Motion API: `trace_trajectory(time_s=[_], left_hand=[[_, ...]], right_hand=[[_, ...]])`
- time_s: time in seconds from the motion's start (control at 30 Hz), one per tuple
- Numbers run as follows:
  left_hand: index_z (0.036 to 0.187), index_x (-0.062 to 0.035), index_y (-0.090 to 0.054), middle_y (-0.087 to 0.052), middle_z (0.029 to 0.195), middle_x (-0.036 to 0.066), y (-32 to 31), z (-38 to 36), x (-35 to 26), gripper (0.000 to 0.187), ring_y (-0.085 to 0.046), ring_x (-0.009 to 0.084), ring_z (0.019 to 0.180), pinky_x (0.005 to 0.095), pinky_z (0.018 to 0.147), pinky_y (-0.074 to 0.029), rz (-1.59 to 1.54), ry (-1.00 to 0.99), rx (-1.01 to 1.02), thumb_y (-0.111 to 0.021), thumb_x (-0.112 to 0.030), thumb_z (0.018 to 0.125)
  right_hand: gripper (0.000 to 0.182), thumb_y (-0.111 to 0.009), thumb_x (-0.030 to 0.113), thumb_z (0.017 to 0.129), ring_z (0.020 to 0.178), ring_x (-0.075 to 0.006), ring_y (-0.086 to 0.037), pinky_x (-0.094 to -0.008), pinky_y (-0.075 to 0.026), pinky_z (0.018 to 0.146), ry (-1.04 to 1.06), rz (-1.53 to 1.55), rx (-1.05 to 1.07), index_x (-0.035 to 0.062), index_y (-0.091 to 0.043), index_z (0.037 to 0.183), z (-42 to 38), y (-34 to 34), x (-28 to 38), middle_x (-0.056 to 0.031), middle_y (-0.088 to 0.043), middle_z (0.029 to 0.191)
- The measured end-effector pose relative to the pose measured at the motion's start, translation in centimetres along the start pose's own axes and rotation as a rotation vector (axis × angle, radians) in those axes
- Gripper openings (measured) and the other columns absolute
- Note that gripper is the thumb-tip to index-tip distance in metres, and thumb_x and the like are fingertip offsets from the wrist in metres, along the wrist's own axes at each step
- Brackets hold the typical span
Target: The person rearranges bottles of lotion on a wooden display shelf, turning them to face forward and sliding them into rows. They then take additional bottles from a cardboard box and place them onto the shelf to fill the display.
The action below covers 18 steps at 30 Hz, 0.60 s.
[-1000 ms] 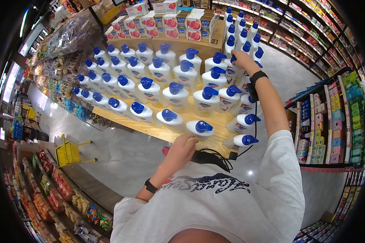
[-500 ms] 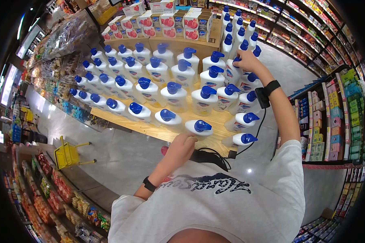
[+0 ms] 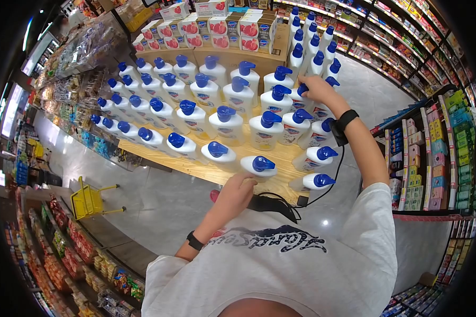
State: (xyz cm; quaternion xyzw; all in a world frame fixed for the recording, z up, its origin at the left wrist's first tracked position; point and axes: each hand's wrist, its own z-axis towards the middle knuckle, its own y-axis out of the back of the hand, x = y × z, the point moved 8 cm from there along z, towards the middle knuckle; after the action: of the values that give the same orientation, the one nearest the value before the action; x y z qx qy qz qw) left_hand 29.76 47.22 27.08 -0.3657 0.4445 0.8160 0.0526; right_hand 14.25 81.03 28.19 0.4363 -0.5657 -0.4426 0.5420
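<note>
My right hand [image 3: 321, 91] reaches over the right side of the display, its fingers closed on the blue pump head [image 3: 302, 89] of a white pump bottle. That bottle's body is mostly hidden behind neighbouring bottles and my hand. At the table's front edge my left hand [image 3: 237, 193] is bent with its fingers together, right beside a front-row pump bottle [image 3: 258, 166]. Whether it grips the edge or touches that bottle is hidden. Several rows of like pump bottles [image 3: 226, 127] stand upright on the wooden table [image 3: 195, 171].
Boxed packs with red fruit pictures [image 3: 219, 42] are stacked on a carton [image 3: 217, 54] behind the bottles. A black cable [image 3: 333, 185] hangs by my right wrist. Shelves of goods [image 3: 423, 158] stand at right, and a yellow basket cart [image 3: 87, 201] is on the floor at left.
My right hand has moved a little to the left and nearer to me, and the pump head under its fingers has shifted with it. My left hand has stayed in place.
</note>
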Motion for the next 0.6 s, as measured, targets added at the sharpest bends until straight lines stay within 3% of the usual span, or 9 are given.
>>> trace_trajectory(time_s=[0.17, 0.27, 0.37, 0.6], left_hand=[[0.096, 0.0019, -0.058, -0.056, 0.105, 0.017, -0.2, 0.2, -0.4, 0.021, -0.056, 0.0367, 0.095, 0.0427, 0.080, -0.046, -0.031, -0.004, -0.027, -0.059, 0.004, 0.075], [0.097, 0.0011, -0.058, -0.056, 0.106, 0.017, -0.3, 0.3, -0.5, 0.021, -0.056, 0.0361, 0.097, 0.0417, 0.081, -0.047, -0.029, -0.005, -0.003, -0.060, 0.003, 0.076], [0.100, -0.0002, -0.059, -0.056, 0.110, 0.018, -0.5, 0.1, -0.4, 0.022, -0.056, 0.0351, 0.099, 0.0399, 0.082, -0.047, -0.012, -0.012, 0.027, -0.062, 0.002, 0.079], [0.100, 0.0006, -0.059, -0.056, 0.111, 0.018, -0.3, -0.2, -0.3, 0.022, -0.056, 0.0353, 0.100, 0.0399, 0.083, -0.047, -0.014, -0.001, 0.016, -0.062, 0.002, 0.079]], right_hand=[[0.037, -0.071, 0.013, 0.074, 0.095, -0.0392, -0.061, -0.0437, -0.048, 0.083, -0.033, -0.108, -0.017, 0.0059, -0.061, 0.108, -0.2, 1.2, 1.1, -0.0213, -0.063, 0.103], [0.038, -0.067, 0.015, 0.078, 0.094, -0.0388, -0.061, -0.0434, -0.048, 0.082, 0.187, 0.005, -0.171, 0.0074, -0.059, 0.114, 0.9, 1.7, 2.9, -0.0210, -0.062, 0.106], [0.042, -0.064, 0.014, 0.079, 0.093, -0.0387, -0.061, -0.0429, -0.048, 0.082, 0.004, 0.347, 0.091, 0.0077, -0.056, 0.120, 0.8, 0.9, 5.6, -0.0208, -0.063, 0.105], [0.030, -0.067, 0.015, 0.081, 0.090, -0.0401, -0.061, -0.0443, -0.048, 0.076, 0.221, 0.138, 0.014, 0.0035, -0.055, 0.107, 1.4, -0.8, 8.9, -0.0219, -0.064, 0.094]])
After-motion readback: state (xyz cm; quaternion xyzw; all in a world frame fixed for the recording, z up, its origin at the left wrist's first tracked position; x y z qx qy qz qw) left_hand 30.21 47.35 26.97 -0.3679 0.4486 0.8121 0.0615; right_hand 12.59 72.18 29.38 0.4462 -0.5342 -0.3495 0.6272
